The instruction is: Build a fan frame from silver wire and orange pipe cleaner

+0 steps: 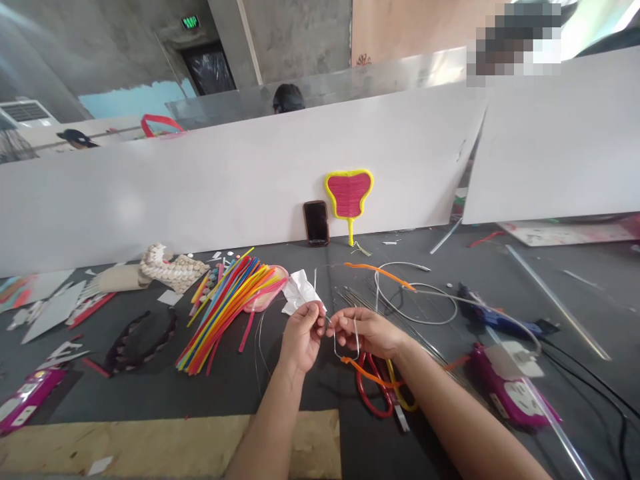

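My left hand (301, 331) and my right hand (367, 330) meet over the dark table, both pinching a thin metal wire (345, 339) bent into a loop between them. An orange cord (367, 373) trails from the wire below my right hand. Red and yellow scissors (380, 393) lie under my right wrist. A crumpled white paper (299, 290) sits just beyond my left hand. A bundle of colourful plastic strips (227, 303) lies to the left.
White boards (240, 180) wall the table's far side, with a phone (316, 223) and a pink-yellow woven fan (349, 195) leaning on them. A blue glue gun (493, 319), purple power strip (510, 387), wire coils (415, 300), and cables lie right. Other people's heads show behind.
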{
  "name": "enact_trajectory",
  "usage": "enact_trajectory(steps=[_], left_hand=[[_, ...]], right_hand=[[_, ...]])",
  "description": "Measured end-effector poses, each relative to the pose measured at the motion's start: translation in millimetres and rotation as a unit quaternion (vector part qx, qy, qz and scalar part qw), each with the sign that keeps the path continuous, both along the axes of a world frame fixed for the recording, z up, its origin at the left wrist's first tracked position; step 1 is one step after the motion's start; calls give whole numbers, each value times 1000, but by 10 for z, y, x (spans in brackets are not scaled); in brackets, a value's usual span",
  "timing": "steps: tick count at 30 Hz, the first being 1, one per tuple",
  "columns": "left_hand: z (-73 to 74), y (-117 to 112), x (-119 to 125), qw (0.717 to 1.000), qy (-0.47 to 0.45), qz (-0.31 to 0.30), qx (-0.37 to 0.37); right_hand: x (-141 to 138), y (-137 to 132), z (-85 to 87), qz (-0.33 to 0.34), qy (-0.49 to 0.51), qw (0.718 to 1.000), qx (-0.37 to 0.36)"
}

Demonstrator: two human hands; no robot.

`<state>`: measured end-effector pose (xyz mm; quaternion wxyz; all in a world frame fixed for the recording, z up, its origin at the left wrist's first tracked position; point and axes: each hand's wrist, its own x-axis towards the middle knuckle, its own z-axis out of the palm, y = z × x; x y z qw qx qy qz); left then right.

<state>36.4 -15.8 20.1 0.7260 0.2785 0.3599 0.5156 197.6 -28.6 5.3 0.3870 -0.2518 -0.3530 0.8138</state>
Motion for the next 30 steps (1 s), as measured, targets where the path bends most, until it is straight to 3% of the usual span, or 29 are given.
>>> enact_trajectory(steps=[6,13,18,23,30], left_hand=[[34,-37,12,1000,12,-25,-6],[8,-32,12,998,12,-43,-34],[12,-24,4,998,16,-30,-47],[28,-27,6,998,-30,-20,-56],[43,-24,8,990,-105,-56,-78]], right_hand=[[-84,-29,-8,5,3,1000,-22],[-139,-44,-72,2,29,999,12],[-147,-41,-76,-13,45,999,-10],[-130,-28,-53,-14,63,997,-33],[-167,-41,-78,-25,83,996,-23]])
